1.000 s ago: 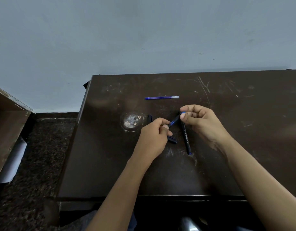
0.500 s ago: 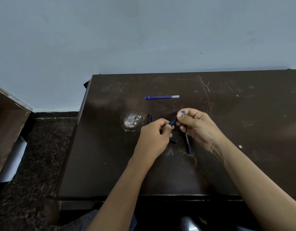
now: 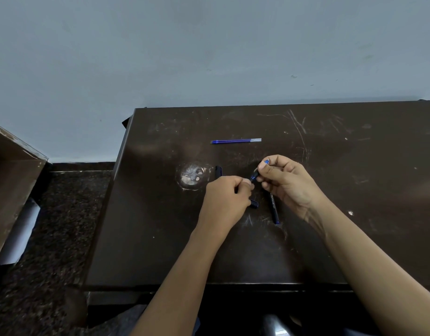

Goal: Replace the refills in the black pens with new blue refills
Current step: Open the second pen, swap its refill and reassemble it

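My left hand (image 3: 227,197) and my right hand (image 3: 285,181) meet over the middle of the dark table (image 3: 160,238), both gripping one black pen (image 3: 255,176). Only a short stretch of the pen shows between the thumbs, with its blue end (image 3: 266,162) poking out above my right thumb. A second black pen (image 3: 274,208) with white lettering lies on the table under my right hand. A blue refill (image 3: 235,141) lies alone farther back. A black pen cap (image 3: 218,171) lies behind my left hand, and a dark cap-like piece (image 3: 254,204) lies beside my left palm.
A worn pale patch (image 3: 192,176) marks the tabletop left of my hands. The table's left edge drops to a speckled dark floor (image 3: 51,226). A brown piece of furniture (image 3: 12,185) stands at the far left, and a grey-blue wall (image 3: 209,49) rises behind the table.
My right hand has moved left toward my left hand, and the visible length of pen between them has shrunk. The left hand stays in place.
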